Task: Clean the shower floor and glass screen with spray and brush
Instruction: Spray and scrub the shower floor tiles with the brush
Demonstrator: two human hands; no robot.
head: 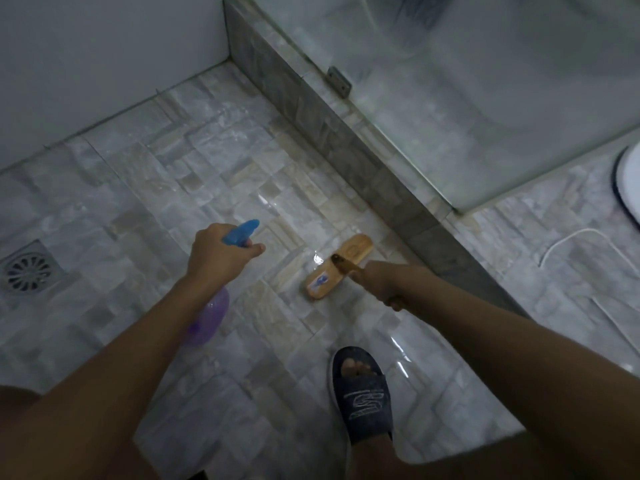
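Head view, looking straight down into a dim shower. The left hand [216,252] is wrapped round the neck of a spray bottle [242,232] with a blue trigger head and a purple body, its nozzle pointing forward over the floor [156,168]. The right hand [381,280] is closed round the handle of a brush [337,266]. The wooden brush head rests on wet, shiny tiles just beside a grey tiled kerb [346,143]. The glass screen [450,116] stands on that kerb at upper right and looks cloudy. A square drain [29,268] sits at the far left, well apart from the brush. One foot in a dark slipper [363,396] stands near the bottom.

The step in hand appears to be scrubbing the floor along the kerb. To do it well, the bristles should probably stay flat on the tiles, with short strokes that follow the grout lines and reach into the corner where floor meets kerb. Spraying just ahead of the brush would keep that strip wet. Working toward the drain should carry dirty water away. The wet tiles look slippery, so the feet should stay planted. The screen seems yet to be cleaned.
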